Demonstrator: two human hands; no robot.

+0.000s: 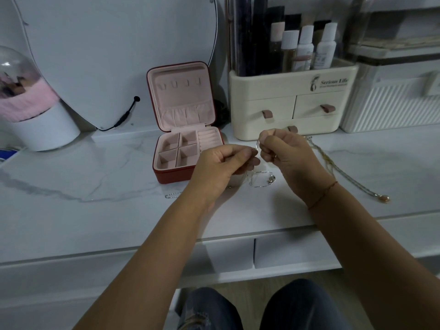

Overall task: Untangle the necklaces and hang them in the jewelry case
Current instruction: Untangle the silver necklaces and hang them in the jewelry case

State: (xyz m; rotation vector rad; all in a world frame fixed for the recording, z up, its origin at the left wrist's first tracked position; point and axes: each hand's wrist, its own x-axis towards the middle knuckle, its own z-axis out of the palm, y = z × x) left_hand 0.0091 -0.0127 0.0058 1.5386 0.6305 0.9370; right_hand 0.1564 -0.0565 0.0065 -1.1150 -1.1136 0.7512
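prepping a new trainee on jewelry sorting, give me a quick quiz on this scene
1. True or false: a necklace already hangs on the hooks in the jewelry case lid.
2. What lies on the marble countertop right of the right hand? A) gold necklace with pendant B) watch C) ring
3. Fill in: left hand and right hand both pinch a thin silver ____.
Key: 1 false; 2 A; 3 chain.
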